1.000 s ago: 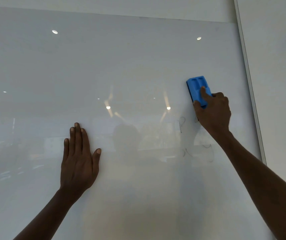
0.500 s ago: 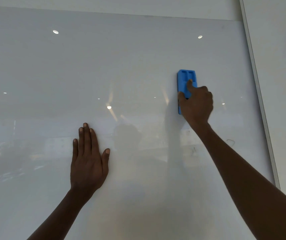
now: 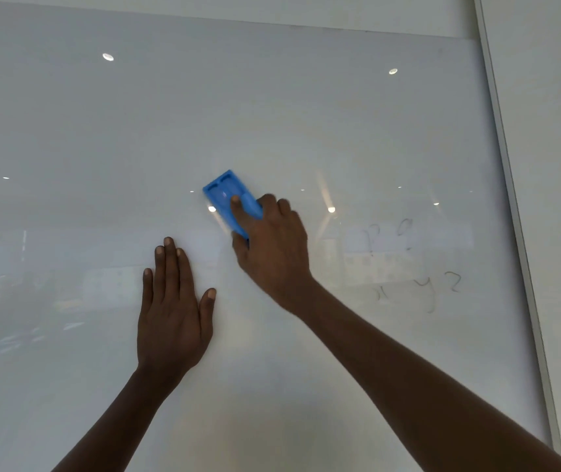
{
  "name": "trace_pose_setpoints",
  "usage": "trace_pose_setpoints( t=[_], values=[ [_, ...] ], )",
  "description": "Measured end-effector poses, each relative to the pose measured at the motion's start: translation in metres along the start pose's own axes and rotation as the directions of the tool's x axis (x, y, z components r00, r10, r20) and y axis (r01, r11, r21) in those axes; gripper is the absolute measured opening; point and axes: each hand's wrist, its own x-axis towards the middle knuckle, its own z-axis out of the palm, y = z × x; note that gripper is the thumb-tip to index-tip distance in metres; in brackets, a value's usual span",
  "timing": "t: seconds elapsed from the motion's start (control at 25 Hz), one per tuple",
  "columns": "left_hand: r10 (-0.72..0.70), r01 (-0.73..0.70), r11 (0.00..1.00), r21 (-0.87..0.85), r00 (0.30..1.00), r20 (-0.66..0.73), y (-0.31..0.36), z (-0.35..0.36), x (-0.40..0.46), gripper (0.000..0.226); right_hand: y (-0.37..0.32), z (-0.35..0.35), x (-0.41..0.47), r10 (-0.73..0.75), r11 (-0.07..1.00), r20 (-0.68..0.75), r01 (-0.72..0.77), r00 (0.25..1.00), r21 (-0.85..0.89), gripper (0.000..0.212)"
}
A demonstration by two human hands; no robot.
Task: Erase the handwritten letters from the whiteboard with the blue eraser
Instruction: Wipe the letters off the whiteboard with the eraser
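**Inspector:** Status, working left to right. Left hand [image 3: 173,311] lies flat on the whiteboard [image 3: 68,131], fingers [image 3: 169,264] extended and close together, thumb splayed, holding nothing. It has kept that bracing posture throughout the last second.

**Assistant:** And the change?

**Inspector:** Blue eraser [image 3: 229,199] has travelled. A second ago it was far to the right, directly above the writing; half a second ago it stood upright partway across; now it sits near mid-board, tilted, top end leaning left. Right hand [image 3: 272,247] is closed around its lower end, one fingertip pressed on the back, thumb under the bottom edge. Slight blur suggests the stroke is under way.

**Assistant:** Meaning for the task?

**Inspector:** The sweep has carried the eraser off the target. Handwritten letters [image 3: 415,267] remain legible: two faint marks above, a row reading roughly "x y z" below. My judgement is that the job is incomplete and a return pass to the right is required.

**Assistant:** Positions relative to the fingers?

**Inspector:** The eraser projects up and left from the right-hand fingers, just above and to the right of the left fingertips, not touching them. The letters lie well to the right of the right-hand knuckles, upper row about level with them, lower row level with the wrist.
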Motion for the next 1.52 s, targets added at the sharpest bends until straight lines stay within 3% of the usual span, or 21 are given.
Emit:
trace_pose_setpoints(
  t=[0.2, 0.4, 0.76, 1.0, 1.36, 1.52],
  values=[
    [-0.015, 0.015, 1.0, -0.009, 1.0, -0.007, 0.002, 0.001, -0.005, 0.075, 0.018, -0.006, -0.05, -0.085, 0.996, 0.059, 0.086, 0.995, -0.012, 0.051],
    [-0.028, 0.028, 1.0, -0.009, 1.0, -0.011, 0.009, 0.001, -0.012, 0.077, 0.065, -0.02, -0.071, -0.061, 0.997, 0.041, 0.063, 0.997, -0.051, 0.051],
    [-0.007, 0.007, 1.0, 0.0, 1.0, 0.029, 0.027, 0.005, -0.043, 0.079, 0.176, -0.054, -0.092, 0.199, 0.971, -0.016, -0.2, 0.98, -0.134, 0.052],
    [0.021, -0.022, 1.0, 0.02, 0.999, 0.044, 0.031, 0.007, -0.052, 0.08, 0.233, -0.075, -0.118, 0.489, 0.864, -0.048, -0.491, 0.871, -0.113, 0.051],
    [0.031, -0.032, 0.999, 0.027, 0.999, 0.043, 0.032, 0.006, -0.054, 0.08, 0.227, -0.063, -0.138, 0.7, 0.711, -0.159, -0.699, 0.696, 0.076, 0.048],
    [0.022, -0.023, 1.0, 0.02, 0.999, 0.041, 0.033, 0.007, -0.054, 0.079, 0.199, -0.051, -0.142, 0.627, 0.775, -0.155, -0.631, 0.763, 0.028, 0.048]
  ],
)
